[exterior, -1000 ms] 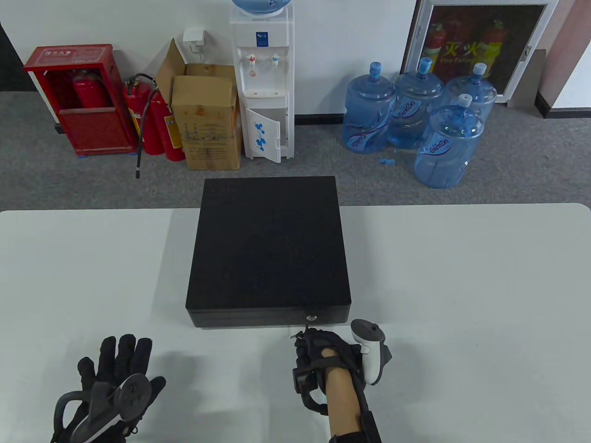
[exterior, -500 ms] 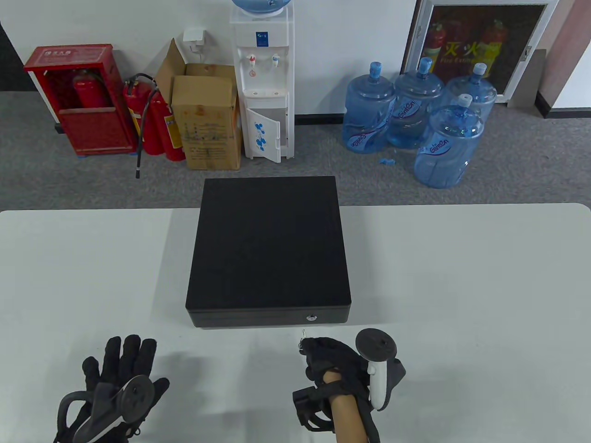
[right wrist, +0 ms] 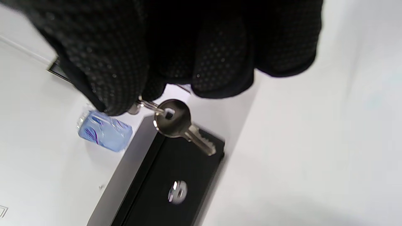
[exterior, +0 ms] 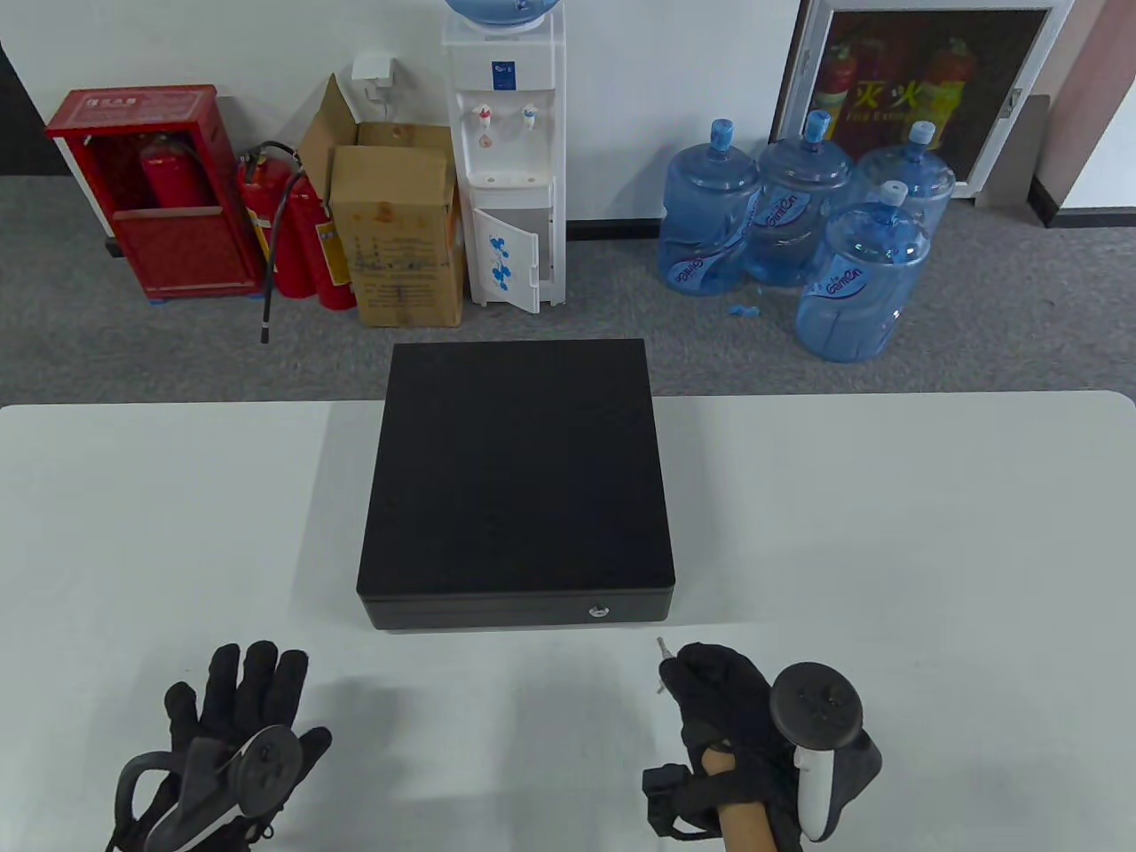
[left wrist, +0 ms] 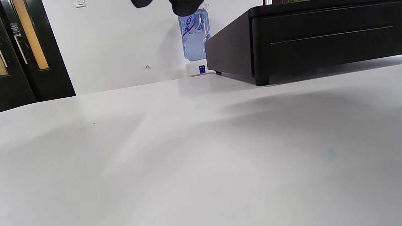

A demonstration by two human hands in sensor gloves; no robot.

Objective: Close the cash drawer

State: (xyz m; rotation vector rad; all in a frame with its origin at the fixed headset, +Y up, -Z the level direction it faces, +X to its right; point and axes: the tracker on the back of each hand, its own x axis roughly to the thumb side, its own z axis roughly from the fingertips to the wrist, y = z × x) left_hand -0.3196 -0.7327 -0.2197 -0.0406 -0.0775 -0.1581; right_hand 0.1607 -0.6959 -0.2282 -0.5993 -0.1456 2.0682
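Your right hand [exterior: 723, 701] has drifted right of the cash drawer [exterior: 519, 612], fingers pinching a light key [right wrist: 179, 124]; your left hand's [exterior: 240, 710] fingers lie spread; the rigid drawer looks shut.

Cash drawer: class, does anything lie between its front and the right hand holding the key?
Nothing visible: only bare table separates the right hand, pinching the key, from the cash drawer.

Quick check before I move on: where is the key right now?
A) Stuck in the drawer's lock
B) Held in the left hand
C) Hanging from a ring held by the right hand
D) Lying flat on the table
C: in the right wrist view the key dangles from a ring pinched by the right hand, clear of the lock on the cash drawer; the left hand holds nothing.
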